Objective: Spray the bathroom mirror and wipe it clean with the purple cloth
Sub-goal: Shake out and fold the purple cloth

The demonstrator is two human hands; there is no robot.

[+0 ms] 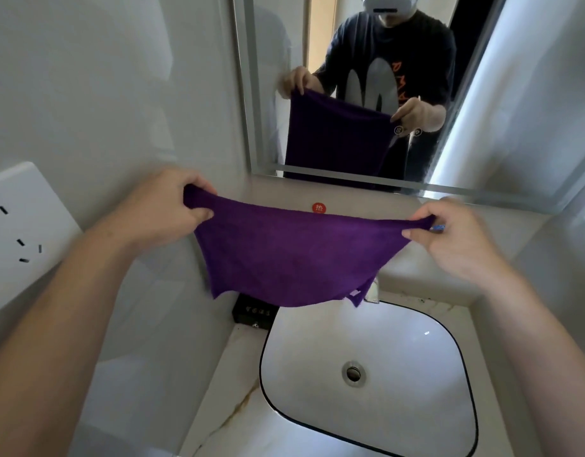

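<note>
Purple terry cloth [284, 255] stretched wide before the framed wall mirror [357, 37].
Left hand [162, 206] and right hand [456, 235] — fingers pinched on its top corners — above the white oval sink [416, 374].

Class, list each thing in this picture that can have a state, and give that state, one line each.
Purple cloth: spread out, hanging above the basin.
Left hand: pinching one top corner.
Right hand: pinching the other corner.
White sink basin: unplugged, no water pooled.
White wall socket: nothing plugged in.

Purple cloth [284, 255] — over sink [367, 374]
</note>
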